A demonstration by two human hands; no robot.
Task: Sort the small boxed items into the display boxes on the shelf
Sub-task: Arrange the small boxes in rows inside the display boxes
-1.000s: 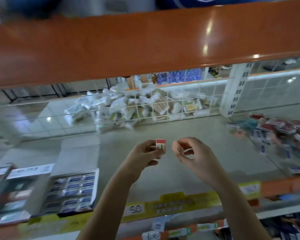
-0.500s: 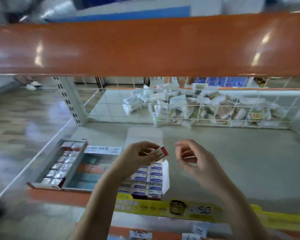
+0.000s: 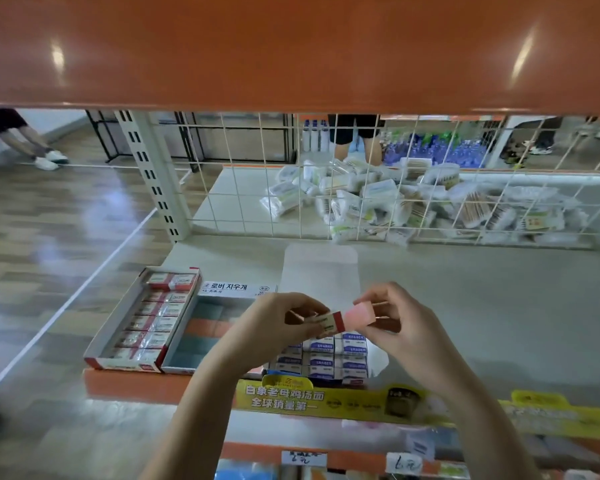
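Three display boxes sit at the front left of the grey shelf (image 3: pixel 465 306): the left display box (image 3: pixel 139 323) with one column of seven red-and-white packs, the middle display box (image 3: pixel 201 337) with teal and orange contents too blurred to count, and the right display box (image 3: pixel 326 362) with blue-and-white packs in three columns, partly hidden by the hands. One small boxed item (image 3: pixel 340 318) is held above the right display box, its long axis running left to right, the red-and-white sleeve end toward the left display box and the bare pink end pointing away from it. The left hand (image 3: pixel 278 323) pinches the sleeve end; the right hand (image 3: pixel 406 327) pinches the pink end with curled fingers. Writing on the sleeve is too small to read. The raised flap (image 3: pixel 238 287) of the middle display box reads "로버 지우개". Two handwritten price tags (image 3: pixel 404 464) below the shelf read "6元". A yellow strip (image 3: pixel 326 400) along the shelf's front edge bears Chinese characters.
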